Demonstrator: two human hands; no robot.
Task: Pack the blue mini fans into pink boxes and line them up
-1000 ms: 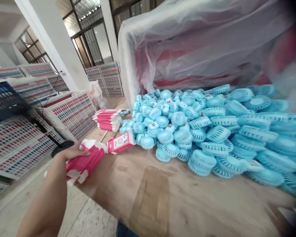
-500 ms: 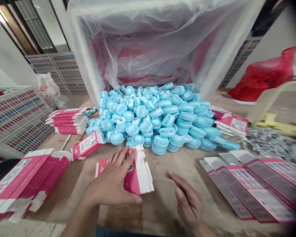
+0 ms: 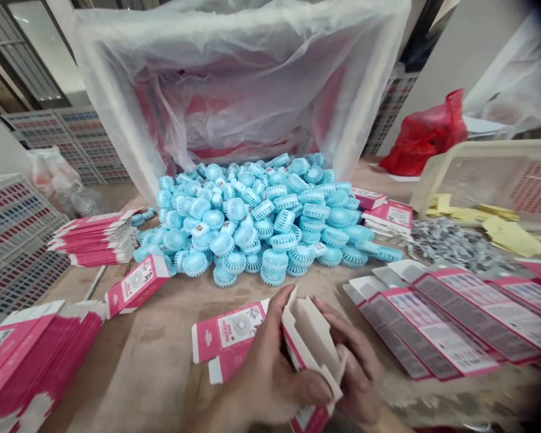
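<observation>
Between both hands is a small pink-and-white carton [image 3: 313,337], its top end open toward me with white flaps standing up and the inside bare. My left hand [image 3: 275,367] wraps its left side, thumb across the near edge. Fingers of my right hand [image 3: 356,367] curl round the right side and touch a flap. On the table just left of them lie flat pink cartons [image 3: 229,334] with a fan printed on the front, partly covered by my left hand. Beyond, a heap of light blue handheld fans [image 3: 247,222] spills out of a plastic-lined box [image 3: 117,120].
Stacks of folded pink cartons [image 3: 40,355] lie at left, near a closed pink box [image 3: 137,284]. Flat printed cartons [image 3: 433,325] fan out at right, below a pile of small grey pieces [image 3: 455,243]. Behind stand a cream basket [image 3: 487,162] and a red bag [image 3: 426,135].
My left hand has lifted a carton from the table and moved right. My right hand has closed on it too, and the carton is now opened out. The view has shifted right.
</observation>
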